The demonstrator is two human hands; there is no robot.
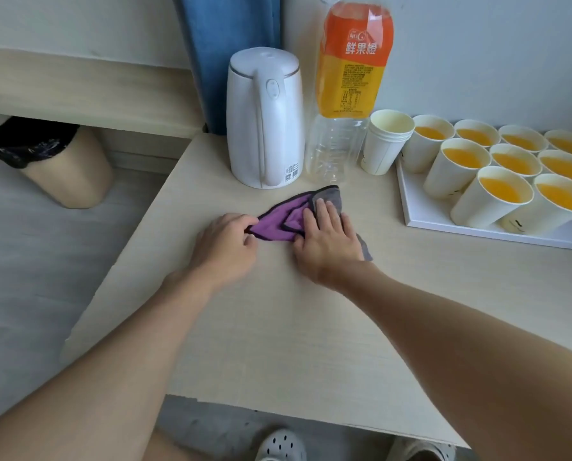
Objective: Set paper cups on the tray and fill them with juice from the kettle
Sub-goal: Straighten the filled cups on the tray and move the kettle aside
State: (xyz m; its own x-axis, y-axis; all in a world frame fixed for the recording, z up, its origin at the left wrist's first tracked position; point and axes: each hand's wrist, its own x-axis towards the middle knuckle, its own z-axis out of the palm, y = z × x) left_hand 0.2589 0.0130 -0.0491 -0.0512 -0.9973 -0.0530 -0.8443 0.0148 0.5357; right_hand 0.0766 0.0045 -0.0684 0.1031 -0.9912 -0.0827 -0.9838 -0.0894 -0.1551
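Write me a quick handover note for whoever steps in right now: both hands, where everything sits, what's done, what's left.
Hands: the left hand pinches a corner of the purple cloth; the right hand lies flat on it, fingers straight.
Things: the kettle stands upright at the back of the table, with the juice bottle and a stack of spare cups beside it.
Done: nine filled cups show on the tray.
Left: probably just finishing with the cloth. The tray's right edge is out of view, so I cannot tell if more cups are needed.
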